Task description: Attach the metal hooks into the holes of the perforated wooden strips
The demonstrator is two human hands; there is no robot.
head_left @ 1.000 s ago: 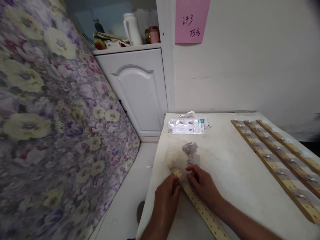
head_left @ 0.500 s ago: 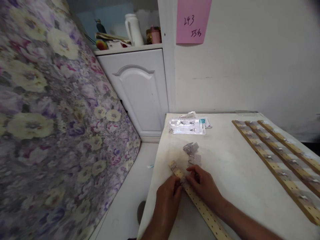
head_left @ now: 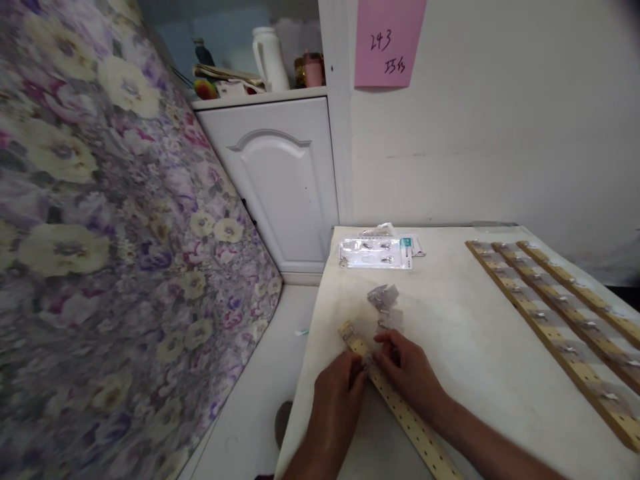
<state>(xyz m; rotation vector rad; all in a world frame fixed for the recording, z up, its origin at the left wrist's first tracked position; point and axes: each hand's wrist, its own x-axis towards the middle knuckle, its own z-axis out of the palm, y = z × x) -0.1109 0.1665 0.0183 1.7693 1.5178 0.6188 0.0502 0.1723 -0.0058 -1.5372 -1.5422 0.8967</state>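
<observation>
A pale wooden strip with rows of small holes lies slanted on the white table. My left hand is closed at the strip's left side, its thumb and fingertips pinching a small clear hook with a metal part. From the right, my right hand rests against the strip, fingers bent and tips closed on the same hook. Another clear hook sits on the strip's far end. Just beyond my right hand lies a small pile of clear hooks. My fingers partly cover the pinched hook.
A clear blister pack lies near the table's back edge. Along the right side are three wooden strips bearing several clear hooks. A floral curtain hangs at left, beside a white cabinet. A pink paper is on the wall.
Both hands stay at almost the same spot on the strip, with only slight finger movement around the hook. The whole view has shifted a little.
</observation>
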